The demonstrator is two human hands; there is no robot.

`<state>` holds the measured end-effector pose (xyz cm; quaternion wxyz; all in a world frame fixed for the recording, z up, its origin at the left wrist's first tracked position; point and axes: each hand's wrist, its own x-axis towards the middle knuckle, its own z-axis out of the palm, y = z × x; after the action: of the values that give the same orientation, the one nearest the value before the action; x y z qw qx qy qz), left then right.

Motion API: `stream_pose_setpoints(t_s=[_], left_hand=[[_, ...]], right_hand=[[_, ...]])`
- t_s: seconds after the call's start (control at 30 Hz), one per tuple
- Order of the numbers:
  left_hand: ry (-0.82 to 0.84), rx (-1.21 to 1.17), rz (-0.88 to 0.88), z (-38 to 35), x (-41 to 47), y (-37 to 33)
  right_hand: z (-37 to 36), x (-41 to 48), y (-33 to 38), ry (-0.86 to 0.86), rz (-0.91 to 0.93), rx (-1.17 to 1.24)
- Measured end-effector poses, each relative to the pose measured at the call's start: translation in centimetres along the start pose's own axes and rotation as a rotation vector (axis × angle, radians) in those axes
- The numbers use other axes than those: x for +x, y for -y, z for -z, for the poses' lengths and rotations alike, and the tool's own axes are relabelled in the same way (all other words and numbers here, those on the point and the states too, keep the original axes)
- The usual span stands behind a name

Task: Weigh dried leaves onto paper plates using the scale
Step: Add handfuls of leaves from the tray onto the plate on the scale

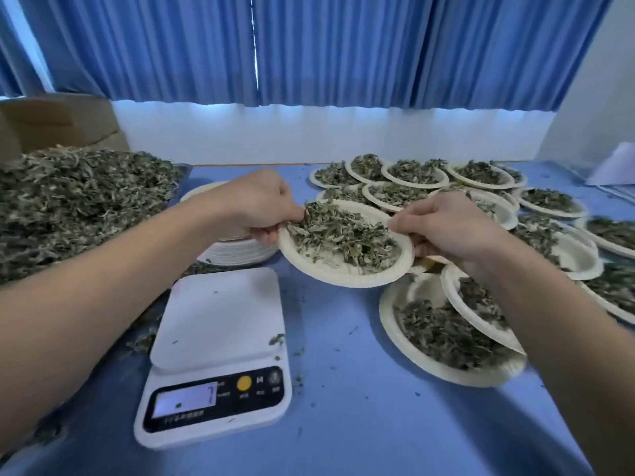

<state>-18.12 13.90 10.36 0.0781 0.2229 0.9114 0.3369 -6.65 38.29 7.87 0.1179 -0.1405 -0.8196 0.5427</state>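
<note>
— Where is the paper plate?
— Just beyond the scale, off its platform, carrying a mound of dried leaves.
— Who holds it?
— Both hands. The left hand has its fingers curled, pinching the left rim. The right hand pinches the right rim likewise.
— And around it?
— A stack of bare plates sits just left of it, with a big heap of leaves further left. Many filled plates overlap on the right of the blue desk.
</note>
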Motion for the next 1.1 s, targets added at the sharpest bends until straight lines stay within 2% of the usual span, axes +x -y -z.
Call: stream_pose_setpoints(t_s=[0.17,0.3,0.6,0.7,0.9,1.1], left_hand=[[0.054,-0.033,-0.052,-5.5,3.8,-6.0],[0.046,-0.153,-0.073,-9.9,7.0,-10.3],[-0.020,-0.413,-0.189,-18.2,14.1,-19.8],[-0.025,-0.328,-0.271,-20.6,15.7,-21.5],[0.070,0.032,-0.439,-23.5,17.6,-22.5],[0.140,0.156,-0.528,-25.4,18.8,-22.6]], right_hand=[[7.4,0.3,-2.4,-0.067,-0.081,-0.028],[12.7,0.7,-5.1,-0.157,-0.165,-0.032],[23.2,5.2,-10.0,-0.514,-0.305,0.043],[25.7,7.8,-11.6,-0.647,-0.353,0.072],[28.3,11.6,-14.4,-0.800,-0.447,0.109],[28.7,12.7,-16.2,-0.937,-0.527,0.037]])
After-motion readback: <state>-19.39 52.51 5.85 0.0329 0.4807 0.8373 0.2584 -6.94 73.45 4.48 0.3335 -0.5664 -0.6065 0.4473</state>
